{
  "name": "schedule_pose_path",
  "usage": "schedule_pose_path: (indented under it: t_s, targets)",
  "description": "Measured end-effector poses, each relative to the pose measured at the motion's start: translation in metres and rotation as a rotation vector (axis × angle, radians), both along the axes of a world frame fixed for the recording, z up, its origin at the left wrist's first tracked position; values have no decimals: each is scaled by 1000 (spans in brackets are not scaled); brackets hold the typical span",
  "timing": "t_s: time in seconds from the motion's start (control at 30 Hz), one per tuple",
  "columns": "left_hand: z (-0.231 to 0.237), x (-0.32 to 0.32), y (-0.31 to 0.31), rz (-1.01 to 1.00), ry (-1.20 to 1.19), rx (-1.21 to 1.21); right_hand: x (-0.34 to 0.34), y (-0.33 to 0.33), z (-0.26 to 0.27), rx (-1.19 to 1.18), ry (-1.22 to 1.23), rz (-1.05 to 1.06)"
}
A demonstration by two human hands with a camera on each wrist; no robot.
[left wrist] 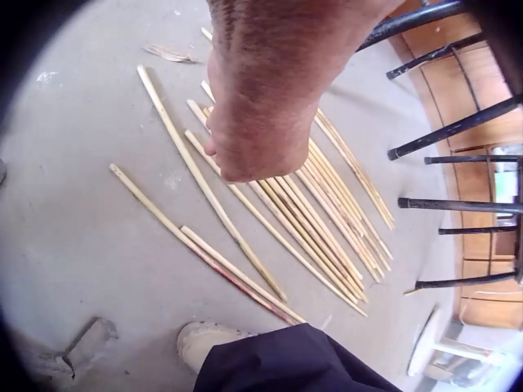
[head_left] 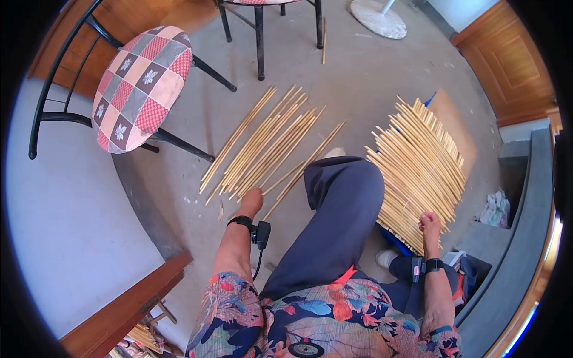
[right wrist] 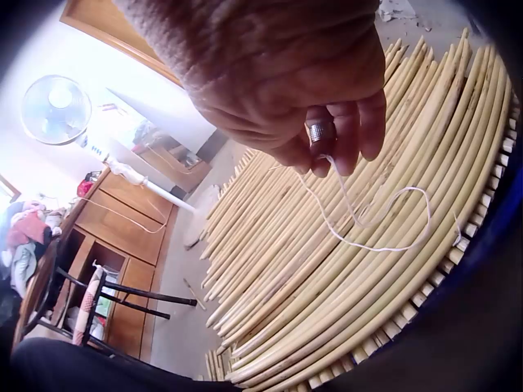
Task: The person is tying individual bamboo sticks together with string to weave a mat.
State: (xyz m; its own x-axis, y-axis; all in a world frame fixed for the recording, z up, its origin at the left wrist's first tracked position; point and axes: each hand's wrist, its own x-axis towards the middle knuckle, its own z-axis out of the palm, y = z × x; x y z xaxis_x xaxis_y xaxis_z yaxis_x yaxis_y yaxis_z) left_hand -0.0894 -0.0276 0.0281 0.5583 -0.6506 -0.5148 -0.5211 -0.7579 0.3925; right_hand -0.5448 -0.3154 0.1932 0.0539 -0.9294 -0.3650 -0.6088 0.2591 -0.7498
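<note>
The left hand (head_left: 252,201) is over the near ends of loose pale sticks (head_left: 267,141) spread on the floor. Its fingers are mostly hidden behind the back of the hand (left wrist: 265,122) in the left wrist view, so a hold on any stick (left wrist: 331,214) cannot be told. The right hand (head_left: 431,225), palm partly visible in the right wrist view, pinches a thin white string (right wrist: 384,248) between thumb and fingers. A metal ring is on one finger. Beneath that hand (right wrist: 286,90) lies a broad layer of sticks (right wrist: 327,273) side by side, the string looping over them.
A chair with a checked seat (head_left: 143,89) stands at the upper left, another chair's dark legs (head_left: 259,42) at the top. The person's bent leg (head_left: 343,221) lies between the two groups of sticks. A plastic bag (head_left: 495,209) is at the right, beside a grey ledge (head_left: 525,238).
</note>
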Motion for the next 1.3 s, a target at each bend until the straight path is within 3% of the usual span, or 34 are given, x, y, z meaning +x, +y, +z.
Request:
schedule_pose_path:
  t_s: [0.1, 0.2, 0.3, 0.37, 0.5, 0.6, 0.83, 0.9, 1.0, 1.13, 1.23, 1.3]
  targets:
    - [-9, 0, -2, -29, 44, 1, -4, -3, -10, 57, 62, -21]
    - [-8, -10, -10, -172, 42, 40, -10, -9, -21, -10, 133, 15]
    - [-3, -29, -20, -161, 86, 40, -3, -9, -11, -93, 236, 64]
    - [-13, -39, -24, -226, 91, 50, 9, -4, 1, 73, 72, -66]
    - [-20, -54, -33, -388, 64, -25, 8, -1, -13, 124, 39, -62]
    - [-18, -61, -43, -362, 24, -128, 10, -2, -21, 124, 27, -70]
    - [-18, -62, -58, -417, 2, -56, 18, -15, -21, 171, 10, -80]
    - [-40, -67, -54, -322, -313, -137, 15, -19, -24, 145, 35, -26]
    - [-22, -51, -51, -476, -271, -24, 15, -20, -29, 176, -13, -36]
    - [-18, -46, -50, -397, -220, 35, 15, -19, -38, 172, -7, -32]
    - [-22, -37, -51, -335, -204, -110, 21, -20, -36, 184, -34, -15]
    - [-26, -27, -55, -352, -145, 3, 23, -18, -33, 204, -39, -16]
